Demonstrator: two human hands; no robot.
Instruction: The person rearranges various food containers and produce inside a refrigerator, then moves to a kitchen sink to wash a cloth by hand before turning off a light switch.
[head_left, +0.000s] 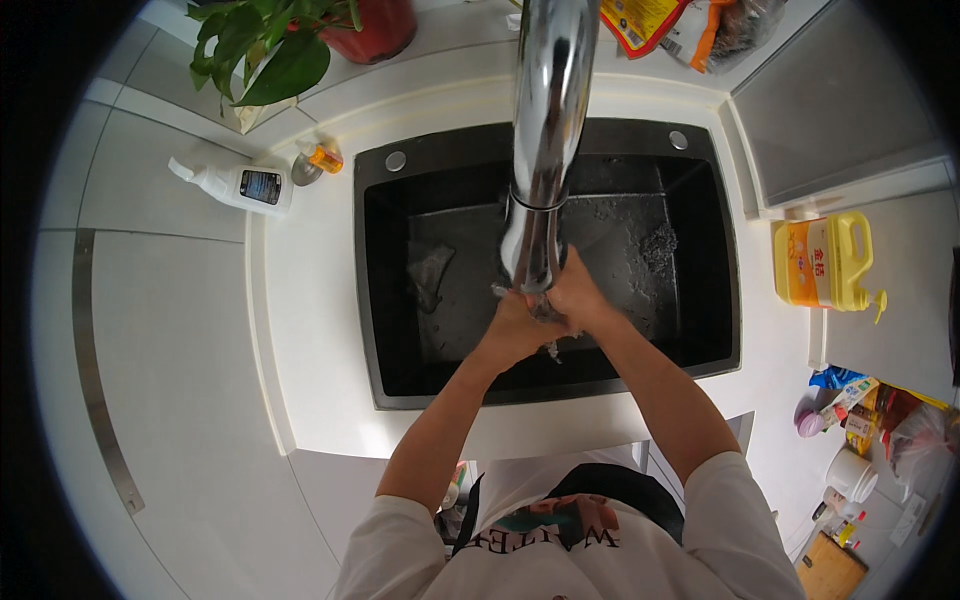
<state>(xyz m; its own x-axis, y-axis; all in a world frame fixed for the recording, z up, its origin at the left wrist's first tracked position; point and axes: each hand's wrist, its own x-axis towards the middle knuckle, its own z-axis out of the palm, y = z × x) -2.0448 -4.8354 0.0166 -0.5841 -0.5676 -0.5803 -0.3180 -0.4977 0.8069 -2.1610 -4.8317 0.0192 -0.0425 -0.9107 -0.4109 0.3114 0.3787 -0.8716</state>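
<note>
A dark rectangular sink (547, 390) lies before me, with a chrome faucet (551, 112) reaching over its basin. Beneath the spout, my left hand (521, 330) and my right hand (581, 296) are close together in running water (551, 349). The faucet covers part of the fingers, so I cannot tell whether anything is between them. To the left on the basin floor is a greyish, wet-looking piece (430, 276), perhaps a cloth. Foam or bubbles (658, 249) gather on the right side of the basin.
Left of the sink stand a white bottle (259, 187) and an orange pump bottle (326, 158). A yellow jug with a pump (825, 261) is on the right. A potted plant (281, 67) and food packages (645, 22) sit behind. A wooden cutting board (832, 570) is at lower right.
</note>
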